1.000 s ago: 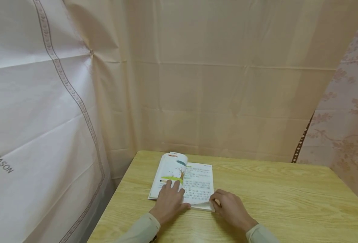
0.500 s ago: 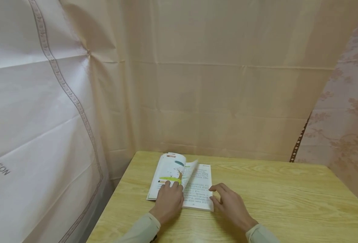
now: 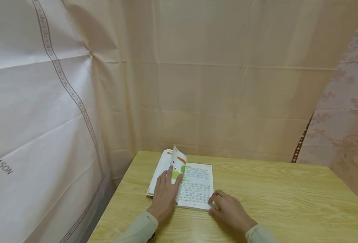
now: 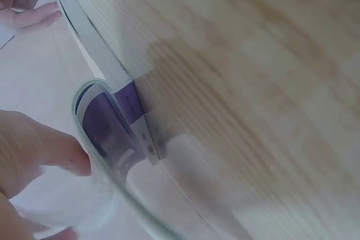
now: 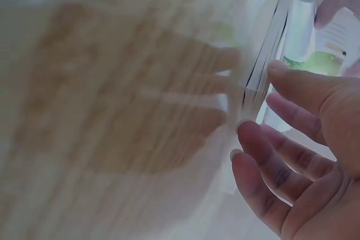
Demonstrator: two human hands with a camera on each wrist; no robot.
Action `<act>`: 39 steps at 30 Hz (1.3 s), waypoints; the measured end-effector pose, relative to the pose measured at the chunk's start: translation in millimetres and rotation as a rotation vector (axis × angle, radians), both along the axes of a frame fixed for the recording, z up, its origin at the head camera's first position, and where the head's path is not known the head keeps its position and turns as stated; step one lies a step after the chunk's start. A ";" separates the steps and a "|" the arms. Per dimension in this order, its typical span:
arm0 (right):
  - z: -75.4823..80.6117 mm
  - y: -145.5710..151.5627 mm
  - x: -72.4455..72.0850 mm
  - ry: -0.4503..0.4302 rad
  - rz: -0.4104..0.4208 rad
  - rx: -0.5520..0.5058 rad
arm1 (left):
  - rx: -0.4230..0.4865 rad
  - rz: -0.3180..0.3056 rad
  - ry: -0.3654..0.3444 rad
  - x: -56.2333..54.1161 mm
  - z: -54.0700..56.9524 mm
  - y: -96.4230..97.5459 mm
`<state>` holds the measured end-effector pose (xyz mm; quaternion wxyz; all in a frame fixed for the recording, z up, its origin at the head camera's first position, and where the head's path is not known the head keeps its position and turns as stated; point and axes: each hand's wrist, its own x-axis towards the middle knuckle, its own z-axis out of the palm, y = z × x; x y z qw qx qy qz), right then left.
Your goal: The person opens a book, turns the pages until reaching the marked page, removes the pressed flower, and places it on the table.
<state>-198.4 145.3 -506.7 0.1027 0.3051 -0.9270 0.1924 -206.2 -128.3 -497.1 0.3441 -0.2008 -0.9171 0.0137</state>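
An open book (image 3: 198,184) with printed text on its right page lies on the wooden table. My left hand (image 3: 165,194) rests on the left side, fingers straight along the pages and thumb against a half-raised page (image 3: 180,160) with a green drawing. That page curves up near the spine. In the left wrist view the book's cover (image 4: 104,122) bends up beneath the left fingers. My right hand (image 3: 230,209) is at the lower right corner, fingers loosely bent. Its thumb (image 5: 298,82) touches the page edges in the right wrist view, the other fingers spread apart below.
The wooden table (image 3: 273,192) extends to the right of the book. Behind it hangs a beige cloth (image 3: 212,101). A white printed cloth (image 3: 45,135) hangs on the left and a flowered one (image 3: 342,135) on the right.
The right hand has let go of a page's lower corner. That page has swung over to the left, and the left hand has shifted slightly forward and left onto it.
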 end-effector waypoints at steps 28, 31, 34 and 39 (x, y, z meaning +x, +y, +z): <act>3.7 1.6 -3.7 0.067 0.045 -0.004 | -0.201 -0.033 -0.205 11.0 -2.8 7.8; 4.7 1.0 -2.9 0.060 0.021 -0.012 | -0.208 -0.025 -0.223 12.2 -1.8 8.1; 5.5 0.9 -1.2 0.057 0.005 -0.014 | -0.214 -0.030 -0.215 13.1 -0.8 7.9; 5.2 0.6 0.4 0.057 -0.008 -0.031 | -0.218 -0.032 -0.198 12.9 -0.2 7.7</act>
